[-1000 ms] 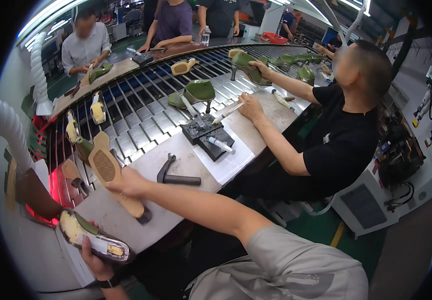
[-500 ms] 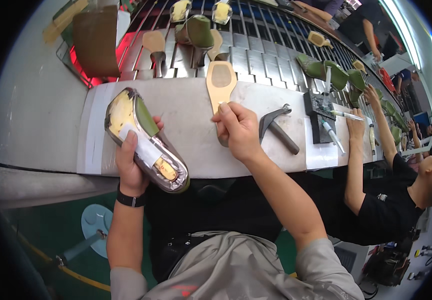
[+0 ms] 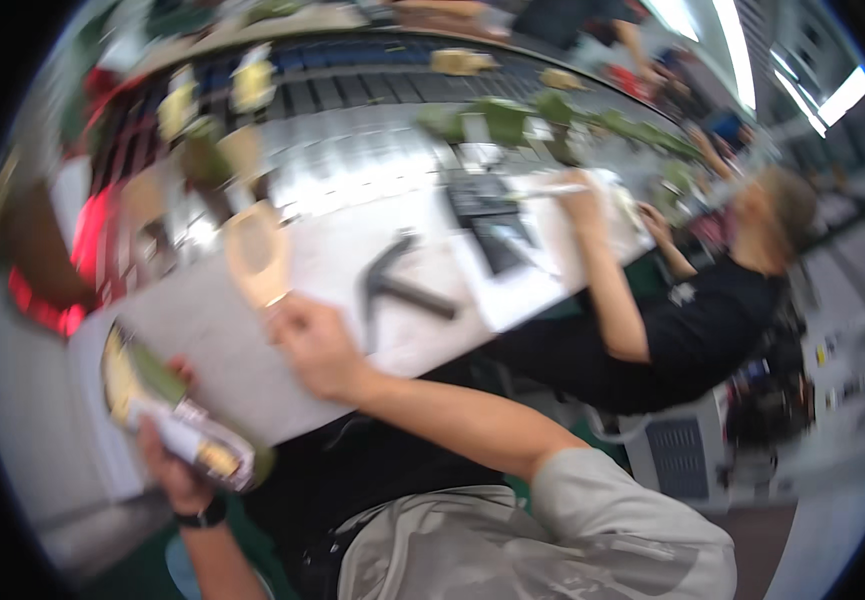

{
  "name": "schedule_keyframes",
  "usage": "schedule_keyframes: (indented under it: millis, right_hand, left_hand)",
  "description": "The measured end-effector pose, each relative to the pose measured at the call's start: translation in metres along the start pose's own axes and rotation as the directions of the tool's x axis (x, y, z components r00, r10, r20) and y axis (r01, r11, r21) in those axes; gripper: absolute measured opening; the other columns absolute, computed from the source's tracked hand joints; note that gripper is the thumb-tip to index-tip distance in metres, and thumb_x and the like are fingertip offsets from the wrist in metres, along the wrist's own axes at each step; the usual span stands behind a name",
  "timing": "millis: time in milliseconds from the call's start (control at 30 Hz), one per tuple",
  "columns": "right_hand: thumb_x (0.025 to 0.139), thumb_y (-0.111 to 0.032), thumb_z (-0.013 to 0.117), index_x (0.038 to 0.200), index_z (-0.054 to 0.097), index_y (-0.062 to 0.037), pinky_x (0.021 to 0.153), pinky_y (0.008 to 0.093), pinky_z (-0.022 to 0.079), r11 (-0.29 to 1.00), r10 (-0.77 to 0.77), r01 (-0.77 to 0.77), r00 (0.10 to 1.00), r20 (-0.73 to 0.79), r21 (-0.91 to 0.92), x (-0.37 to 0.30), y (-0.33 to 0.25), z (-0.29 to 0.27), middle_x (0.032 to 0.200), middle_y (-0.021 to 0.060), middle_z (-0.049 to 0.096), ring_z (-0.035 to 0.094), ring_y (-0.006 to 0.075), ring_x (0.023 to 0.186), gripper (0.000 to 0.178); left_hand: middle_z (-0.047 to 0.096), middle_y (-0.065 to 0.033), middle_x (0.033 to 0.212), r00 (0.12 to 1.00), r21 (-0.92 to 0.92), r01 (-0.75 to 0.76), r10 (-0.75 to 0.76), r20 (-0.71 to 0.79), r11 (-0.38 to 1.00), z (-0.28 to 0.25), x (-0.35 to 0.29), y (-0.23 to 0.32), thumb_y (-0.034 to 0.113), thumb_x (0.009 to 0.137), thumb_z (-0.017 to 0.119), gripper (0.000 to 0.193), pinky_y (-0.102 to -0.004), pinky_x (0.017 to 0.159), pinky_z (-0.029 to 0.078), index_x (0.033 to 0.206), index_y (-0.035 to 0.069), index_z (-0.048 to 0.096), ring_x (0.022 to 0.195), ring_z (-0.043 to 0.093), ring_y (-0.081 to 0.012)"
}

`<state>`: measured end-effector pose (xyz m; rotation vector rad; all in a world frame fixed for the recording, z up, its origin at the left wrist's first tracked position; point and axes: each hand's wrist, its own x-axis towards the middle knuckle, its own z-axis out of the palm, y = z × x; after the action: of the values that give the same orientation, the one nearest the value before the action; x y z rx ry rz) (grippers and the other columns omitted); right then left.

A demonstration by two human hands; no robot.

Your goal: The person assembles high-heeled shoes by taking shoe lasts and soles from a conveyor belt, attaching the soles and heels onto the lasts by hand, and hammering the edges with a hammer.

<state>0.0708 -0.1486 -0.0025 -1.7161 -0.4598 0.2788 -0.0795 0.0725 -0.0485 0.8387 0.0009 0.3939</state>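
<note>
At the worktop (image 3: 327, 268), gripped shoe (image 3: 190, 412) in left hand (image 3: 170, 468), sole (image 3: 256, 255) in right hand (image 3: 320, 345). Seemed light, stiff; best held mid-length.

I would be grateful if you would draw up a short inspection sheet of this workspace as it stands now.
Surface: pale work table, beside a slatted conveyor.
Things in hand: green shoe, its unfinished bottom facing the camera; tan sole, apart from the shoe.
Clutter: hammer lying right of the sole; black block partly over a white sheet.
Hands: left hand holds the shoe; right hand grips the sole's near end.
Cables: nothing clearly seen; the picture is blurred.
Surroundings: co-worker in black at the right; more green shoes beyond the block; red glow at the left.
</note>
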Motion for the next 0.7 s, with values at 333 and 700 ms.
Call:
schedule_keyframes:
  millis: [333, 700]
  right_hand:
    - [0.098, -0.007, 0.07, 0.106, 0.06, -0.0006, 0.11, 0.0408, 0.044, 0.993, -0.115, 0.114, 0.993, -0.019, -0.04, -0.11, -0.02, -0.07, 0.151, 0.0256, 0.049, 0.056, 0.0358, 0.132, 0.015]
    - [0.103, -0.027, 0.071, 0.137, 0.062, 0.0014, 0.073, 0.0272, 0.054, 0.694, 0.399, -0.547, 0.834, 0.382, 0.469, -0.157, 0.026, -0.07, 0.11, 0.0063, 0.072, 0.066, 0.0089, 0.09, 0.045]
  left_hand:
    - [0.043, -0.0242, 0.16, 0.979, -0.01, 0.053, -0.05, 0.196, 0.999, 0.031, 0.029, 0.032, 0.053, 0.112, 0.038, 0.079, -0.0451, 0.126, 0.032, 0.164, -0.004, 0.024, 0.146, 0.047, -0.0325]
    - [0.043, -0.022, 0.159, 0.971, 0.254, -0.142, 0.085, 0.222, 0.957, 0.089, 0.048, -0.006, 0.056, 0.097, 0.057, 0.093, -0.0449, 0.121, 0.036, 0.16, -0.006, 0.029, 0.145, 0.046, -0.0334]
